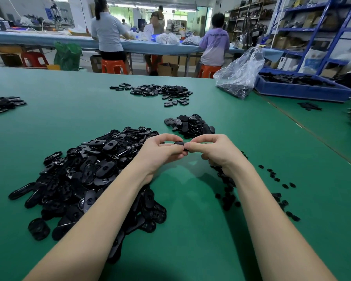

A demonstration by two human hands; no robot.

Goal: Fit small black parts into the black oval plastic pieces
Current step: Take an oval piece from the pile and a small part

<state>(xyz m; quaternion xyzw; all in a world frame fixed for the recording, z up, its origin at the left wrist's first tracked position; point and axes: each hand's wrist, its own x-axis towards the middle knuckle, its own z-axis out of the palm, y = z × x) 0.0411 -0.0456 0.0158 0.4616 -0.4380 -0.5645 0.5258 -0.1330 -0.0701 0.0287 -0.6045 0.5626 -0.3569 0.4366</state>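
Head view shows both your forearms reaching forward over the green table (190, 240), wrists angled inward so the hands meet above its middle. Your left hand (160, 152) has its fingers curled, thumb and forefinger pinching one end of a black oval piece (179, 144). Your right hand (213, 150) mirrors it, fingertips bent down and pinching the other end, so each grip is clamped on that same piece. Whether a small part sits inside it cannot be told, since your fingers cover most of it.

Under your left forearm lies a large heap of oval pieces (85, 175). Small black parts (276, 179) are scattered beside and beneath your right wrist. Just beyond your hands sits a smaller pile (190, 125), and farther back another spread (160, 92).
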